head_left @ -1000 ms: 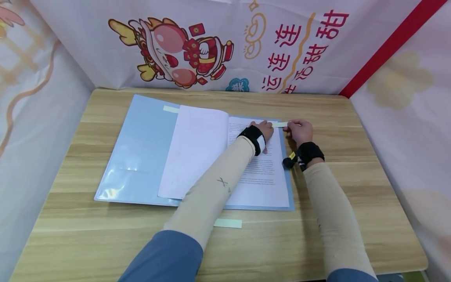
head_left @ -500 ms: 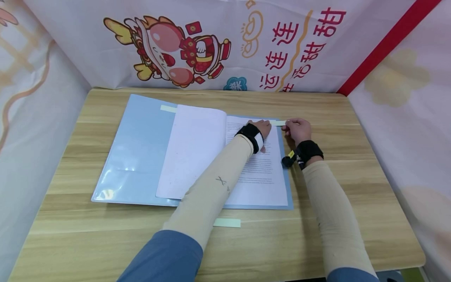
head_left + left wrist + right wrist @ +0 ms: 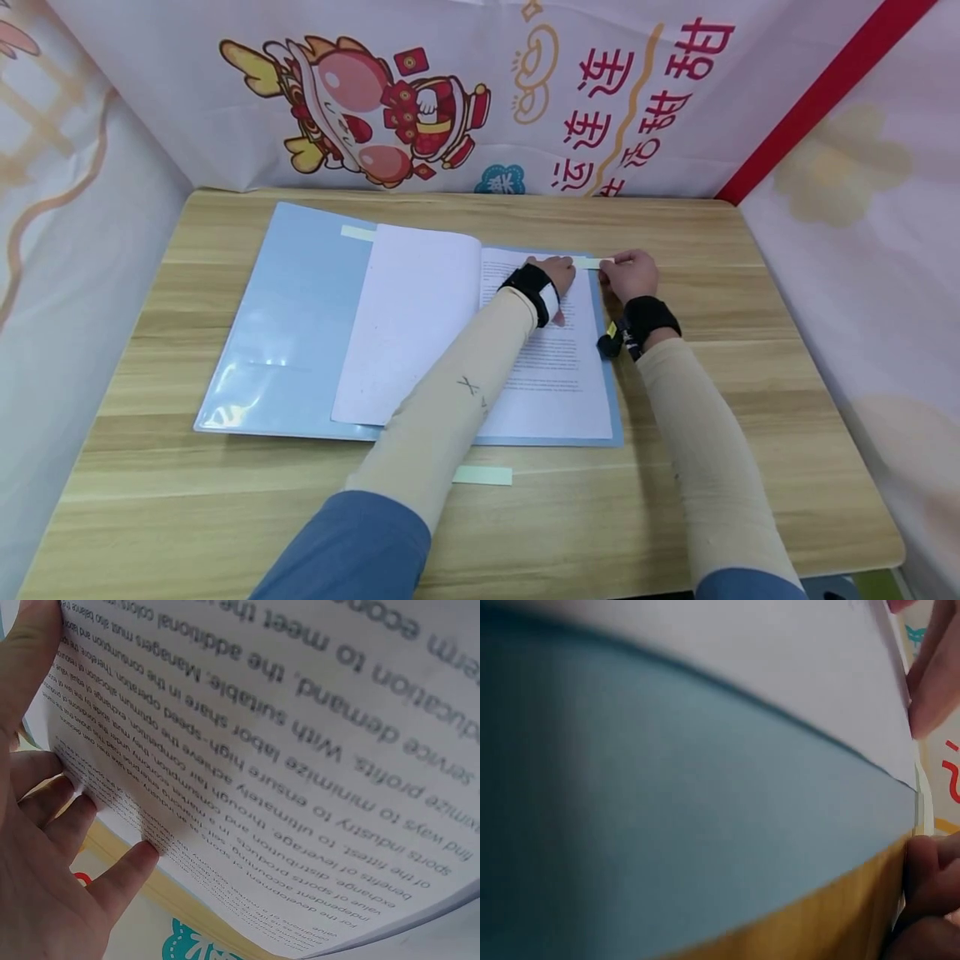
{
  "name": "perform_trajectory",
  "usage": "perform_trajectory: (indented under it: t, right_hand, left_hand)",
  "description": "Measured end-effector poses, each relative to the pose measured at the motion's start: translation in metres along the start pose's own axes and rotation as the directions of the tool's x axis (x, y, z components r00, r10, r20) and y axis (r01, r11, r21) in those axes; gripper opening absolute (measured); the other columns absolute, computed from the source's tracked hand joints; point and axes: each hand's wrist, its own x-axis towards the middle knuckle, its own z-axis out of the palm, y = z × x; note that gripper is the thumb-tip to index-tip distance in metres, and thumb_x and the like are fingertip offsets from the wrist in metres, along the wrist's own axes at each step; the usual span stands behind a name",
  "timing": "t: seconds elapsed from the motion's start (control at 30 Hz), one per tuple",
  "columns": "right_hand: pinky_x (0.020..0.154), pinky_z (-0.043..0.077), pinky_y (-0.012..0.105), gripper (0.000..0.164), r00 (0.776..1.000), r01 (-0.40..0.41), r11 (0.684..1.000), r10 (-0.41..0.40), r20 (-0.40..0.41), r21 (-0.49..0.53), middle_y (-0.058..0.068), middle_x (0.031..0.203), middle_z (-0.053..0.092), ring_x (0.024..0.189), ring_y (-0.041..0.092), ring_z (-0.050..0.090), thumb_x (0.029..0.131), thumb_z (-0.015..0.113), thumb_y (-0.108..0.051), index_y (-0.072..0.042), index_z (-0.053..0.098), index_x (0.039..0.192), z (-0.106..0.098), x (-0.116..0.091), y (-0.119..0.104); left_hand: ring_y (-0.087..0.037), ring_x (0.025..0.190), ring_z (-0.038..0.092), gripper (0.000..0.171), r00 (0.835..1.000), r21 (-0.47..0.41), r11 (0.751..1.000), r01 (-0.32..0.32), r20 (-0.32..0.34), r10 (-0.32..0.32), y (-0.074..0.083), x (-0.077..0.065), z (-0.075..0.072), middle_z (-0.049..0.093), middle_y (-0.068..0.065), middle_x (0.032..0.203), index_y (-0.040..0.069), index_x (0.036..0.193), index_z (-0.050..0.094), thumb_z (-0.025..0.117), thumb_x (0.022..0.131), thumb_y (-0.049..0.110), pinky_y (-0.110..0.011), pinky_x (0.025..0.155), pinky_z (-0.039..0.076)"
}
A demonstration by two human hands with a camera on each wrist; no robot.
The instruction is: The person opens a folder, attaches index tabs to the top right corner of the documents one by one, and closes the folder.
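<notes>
An open stack of white printed pages (image 3: 555, 400) lies in a light blue folder (image 3: 307, 300) on the wooden table. My left hand (image 3: 558, 273) rests on the top of the right-hand page. Its fingers are spread and fairly straight in the left wrist view, where the left hand (image 3: 56, 855) touches the paper near its edge. At the page's top right corner, a pale green paper strip (image 3: 588, 262) sticks out past the folder. My right hand (image 3: 632, 275) pinches its outer end. The right wrist view shows the strip (image 3: 922, 802) between both hands' fingers.
Another pale strip (image 3: 358, 232) is at the folder's upper left, partly under the turned pages. A third strip (image 3: 483, 476) lies on the table (image 3: 570, 517) in front of the folder, partly covered by my left forearm. Printed cloth (image 3: 525, 50) hangs behind the table.
My right hand has shifted very slightly left, towards the folder edge, still on the strip's end. The left hand stays on the page. The head view has moved a little.
</notes>
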Motion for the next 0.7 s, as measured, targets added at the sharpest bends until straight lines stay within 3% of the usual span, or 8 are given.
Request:
perform_trajectory:
  t: [0.1, 0.2, 0.4, 0.7]
  right_hand:
    - [0.07, 0.052, 0.025, 0.043, 1.0, 0.001, 0.993, -0.002, -0.009, -0.119, 0.017, 0.114, 0.066, 0.086, 0.019, 0.066, 0.097, 0.068, -0.024, -0.001, 0.051, 0.13, 0.001, -0.001, -0.003]
    - [0.076, 0.05, 0.03, 0.043, 1.0, 0.022, 0.981, -0.022, 0.007, -0.194, 0.02, 0.119, 0.062, 0.095, 0.026, 0.064, 0.097, 0.067, -0.023, 0.0, 0.049, 0.128, 0.003, 0.0, -0.005]
    - [0.074, 0.048, 0.031, 0.023, 0.997, 0.079, 0.96, -0.071, 0.041, -0.268, 0.016, 0.107, 0.068, 0.091, 0.026, 0.064, 0.098, 0.065, -0.021, -0.002, 0.062, 0.111, 0.006, 0.001, -0.007]
    - [0.066, 0.044, 0.029, 0.021, 0.985, 0.166, 0.919, -0.142, 0.094, -0.356, 0.011, 0.09, 0.067, 0.082, 0.026, 0.059, 0.097, 0.066, -0.023, -0.003, 0.07, 0.096, 0.012, -0.005, -0.017]
  left_hand:
    - [-0.02, 0.151, 0.028, 0.098, 1.0, -0.011, 1.0, 0.003, 0.015, -0.003, 0.0, 0.003, 0.0, 0.03, -0.004, 0.165, 0.012, 0.154, 0.041, 0.087, 0.077, 0.049, -0.05, 0.113, 0.038]
    - [-0.02, 0.152, 0.025, 0.101, 0.999, 0.001, 1.0, 0.009, 0.035, -0.009, 0.0, 0.005, 0.0, 0.026, -0.004, 0.167, 0.012, 0.156, 0.038, 0.087, 0.076, 0.052, -0.05, 0.114, 0.036]
    - [-0.02, 0.153, 0.023, 0.104, 0.998, 0.017, 1.0, 0.005, 0.06, -0.006, 0.0, 0.008, 0.0, 0.022, -0.005, 0.168, 0.012, 0.158, 0.034, 0.084, 0.078, 0.055, -0.05, 0.114, 0.036]
    - [-0.02, 0.153, 0.024, 0.105, 1.0, 0.008, 1.0, 0.005, 0.027, -0.005, -0.005, 0.014, 0.009, 0.024, -0.004, 0.168, 0.013, 0.157, 0.035, 0.085, 0.075, 0.057, -0.052, 0.114, 0.036]
